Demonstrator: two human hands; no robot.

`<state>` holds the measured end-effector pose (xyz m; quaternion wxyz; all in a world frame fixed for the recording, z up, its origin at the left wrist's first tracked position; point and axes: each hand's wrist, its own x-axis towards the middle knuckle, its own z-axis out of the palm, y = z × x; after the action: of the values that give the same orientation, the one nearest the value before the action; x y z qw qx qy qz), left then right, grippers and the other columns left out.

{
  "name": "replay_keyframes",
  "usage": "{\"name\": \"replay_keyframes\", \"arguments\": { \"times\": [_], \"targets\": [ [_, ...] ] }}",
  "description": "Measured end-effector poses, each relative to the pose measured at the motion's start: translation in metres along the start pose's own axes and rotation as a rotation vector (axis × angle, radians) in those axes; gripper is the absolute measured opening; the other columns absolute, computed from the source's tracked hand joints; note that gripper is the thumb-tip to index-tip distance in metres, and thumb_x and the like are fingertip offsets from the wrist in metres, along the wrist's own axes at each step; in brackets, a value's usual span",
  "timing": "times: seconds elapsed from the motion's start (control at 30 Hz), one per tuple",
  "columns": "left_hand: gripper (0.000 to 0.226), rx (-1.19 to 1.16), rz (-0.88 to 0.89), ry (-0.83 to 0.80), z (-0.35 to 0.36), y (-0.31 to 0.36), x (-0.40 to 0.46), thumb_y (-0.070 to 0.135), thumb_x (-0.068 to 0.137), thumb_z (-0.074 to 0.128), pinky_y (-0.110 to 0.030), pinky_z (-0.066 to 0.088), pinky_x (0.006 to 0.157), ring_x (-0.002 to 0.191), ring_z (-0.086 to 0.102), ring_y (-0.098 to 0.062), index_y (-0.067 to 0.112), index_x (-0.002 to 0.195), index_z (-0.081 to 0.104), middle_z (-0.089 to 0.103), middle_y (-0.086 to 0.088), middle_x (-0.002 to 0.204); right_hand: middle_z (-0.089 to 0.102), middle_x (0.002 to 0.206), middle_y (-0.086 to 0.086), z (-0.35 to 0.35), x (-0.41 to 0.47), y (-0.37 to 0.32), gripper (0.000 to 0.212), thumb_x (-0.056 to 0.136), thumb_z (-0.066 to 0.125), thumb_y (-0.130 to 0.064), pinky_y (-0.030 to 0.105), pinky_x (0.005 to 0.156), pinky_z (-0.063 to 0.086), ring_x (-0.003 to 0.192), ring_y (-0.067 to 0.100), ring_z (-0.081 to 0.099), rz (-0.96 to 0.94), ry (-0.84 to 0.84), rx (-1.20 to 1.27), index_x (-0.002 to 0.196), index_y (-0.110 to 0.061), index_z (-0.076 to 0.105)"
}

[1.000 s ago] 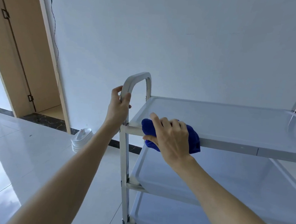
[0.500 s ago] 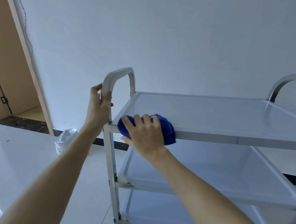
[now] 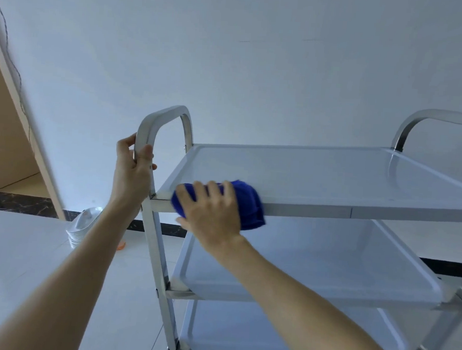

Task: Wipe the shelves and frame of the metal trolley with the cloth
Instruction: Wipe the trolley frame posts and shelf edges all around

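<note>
A pale, glossy tiled floor (image 3: 21, 264) runs up to a plain white wall (image 3: 260, 54) with a dark marbled skirting strip along its foot. At the far left of the wall stands a light wooden door frame (image 3: 6, 121), and a thin dark cable hangs down the wall beside it. Against the wall, left of the trolley, sits a stack of white bowls (image 3: 82, 228) on the floor, with a small orange scrap just beside it.

The metal trolley (image 3: 317, 208) stands in front of the wall, with three white-lined shelves one above the other, square steel posts and a looped steel handle at each end. The top shelf (image 3: 334, 173) is bare apart from the cloth at its near left corner.

The left hand (image 3: 133, 168) grips the trolley's left handle post (image 3: 145, 133), fingers wrapped round the far side and the thumb laid along the near face, just above the top shelf's corner joint.

The right hand (image 3: 212, 209) lies over a blue cloth (image 3: 249, 203), fingers spread and bent over the bunched fabric, pressing it against the front rail of the top shelf close to the left post. The cloth spills over the rail edge and hangs a little below it, showing mostly to the right of the knuckles. The hand and cloth are slightly blurred.
</note>
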<state>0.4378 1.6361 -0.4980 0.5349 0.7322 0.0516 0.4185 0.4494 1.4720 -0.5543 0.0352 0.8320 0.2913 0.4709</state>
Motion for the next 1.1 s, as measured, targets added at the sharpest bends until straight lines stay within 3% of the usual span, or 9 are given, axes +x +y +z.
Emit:
{"name": "replay_keyframes", "arguments": {
  "times": [0.1, 0.27, 0.37, 0.43, 0.53, 0.63, 0.77, 0.93, 1.1],
  "targets": [
    [0.027, 0.016, 0.006, 0.009, -0.006, -0.003, 0.003, 0.036, 0.103, 0.045, -0.034, 0.046, 0.060, 0.071, 0.061, 0.004, 0.032, 0.129, 0.041, 0.059, 0.010, 0.092, 0.070, 0.112, -0.001, 0.000, 0.004, -0.001, 0.063, 0.081, 0.070, -0.060, 0.045, 0.093, 0.050, 0.098, 0.023, 0.066, -0.084, -0.013, 0.026, 0.131, -0.026, 0.055],
    [0.033, 0.029, 0.039, 0.031, -0.009, -0.008, 0.005, 0.038, 0.100, 0.046, -0.040, 0.048, 0.067, 0.070, 0.062, 0.005, 0.031, 0.132, 0.043, 0.060, 0.013, 0.090, 0.070, 0.108, -0.002, -0.003, -0.034, 0.080, 0.063, 0.073, 0.075, -0.057, 0.041, 0.082, 0.051, 0.088, 0.025, 0.066, -0.084, 0.085, 0.078, 0.128, -0.028, 0.064],
    [0.038, 0.074, 0.027, 0.026, -0.006, -0.004, 0.001, 0.037, 0.100, 0.045, -0.041, 0.049, 0.075, 0.087, 0.064, -0.011, 0.027, 0.136, 0.043, 0.061, 0.009, 0.098, 0.071, 0.105, -0.003, -0.006, -0.068, 0.144, 0.058, 0.074, 0.075, -0.059, 0.041, 0.079, 0.052, 0.086, 0.027, 0.067, -0.023, 0.131, 0.068, 0.123, -0.028, 0.069],
    [0.042, 0.192, 0.045, 0.082, -0.002, 0.002, -0.004, 0.031, 0.100, 0.045, -0.038, 0.045, 0.088, 0.105, 0.058, -0.026, 0.022, 0.141, 0.042, 0.054, -0.004, 0.121, 0.071, 0.103, -0.003, -0.008, -0.079, 0.171, 0.055, 0.076, 0.075, -0.058, 0.042, 0.079, 0.052, 0.086, 0.027, 0.067, 0.008, 0.120, 0.070, 0.121, -0.027, 0.070],
    [0.051, 0.477, 0.434, 0.227, 0.014, 0.021, -0.025, 0.014, 0.096, 0.047, -0.037, 0.035, 0.102, 0.124, 0.042, -0.029, 0.013, 0.146, 0.039, 0.040, -0.019, 0.138, 0.071, 0.103, -0.002, -0.007, -0.081, 0.176, 0.053, 0.077, 0.075, -0.056, 0.044, 0.081, 0.051, 0.085, 0.027, 0.066, 0.026, 0.090, 0.048, 0.120, -0.026, 0.070],
    [0.043, 0.495, 0.781, 0.006, 0.046, 0.035, -0.047, 0.011, 0.097, 0.047, -0.038, 0.038, 0.106, 0.123, 0.047, -0.029, 0.012, 0.139, 0.050, 0.051, -0.014, 0.133, 0.071, 0.104, -0.002, -0.004, -0.079, 0.168, 0.051, 0.078, 0.074, -0.055, 0.046, 0.083, 0.051, 0.085, 0.027, 0.066, 0.044, 0.101, 0.041, 0.119, -0.026, 0.070],
    [0.038, 0.627, 0.558, -0.402, 0.095, 0.037, -0.061, 0.025, 0.103, 0.046, -0.043, 0.042, 0.101, 0.121, 0.054, -0.029, 0.019, 0.139, 0.051, 0.052, -0.003, 0.141, 0.071, 0.105, -0.001, -0.003, -0.080, 0.162, 0.051, 0.079, 0.072, -0.054, 0.046, 0.084, 0.050, 0.085, 0.027, 0.065, 0.042, 0.131, 0.025, 0.119, -0.024, 0.069],
    [0.043, 0.993, 0.379, -0.562, 0.105, 0.015, -0.051, 0.043, 0.105, 0.016, -0.032, 0.038, 0.084, 0.125, 0.051, -0.015, 0.041, 0.130, 0.051, 0.053, 0.018, 0.140, 0.070, 0.104, -0.002, -0.002, -0.078, 0.153, 0.049, 0.079, 0.072, -0.053, 0.047, 0.085, 0.049, 0.086, 0.028, 0.064, 0.066, 0.147, -0.008, 0.118, -0.025, 0.068],
    [0.049, 1.046, 0.264, -0.662, 0.085, 0.006, -0.035, 0.047, 0.103, 0.010, -0.034, 0.035, 0.105, 0.142, 0.033, -0.006, 0.049, 0.146, 0.033, 0.033, 0.027, 0.155, 0.069, 0.102, -0.001, -0.003, -0.060, 0.115, 0.047, 0.080, 0.069, -0.051, 0.046, 0.084, 0.047, 0.086, 0.027, 0.063, 0.079, 0.090, 0.001, 0.119, -0.025, 0.066]
  ]
}}
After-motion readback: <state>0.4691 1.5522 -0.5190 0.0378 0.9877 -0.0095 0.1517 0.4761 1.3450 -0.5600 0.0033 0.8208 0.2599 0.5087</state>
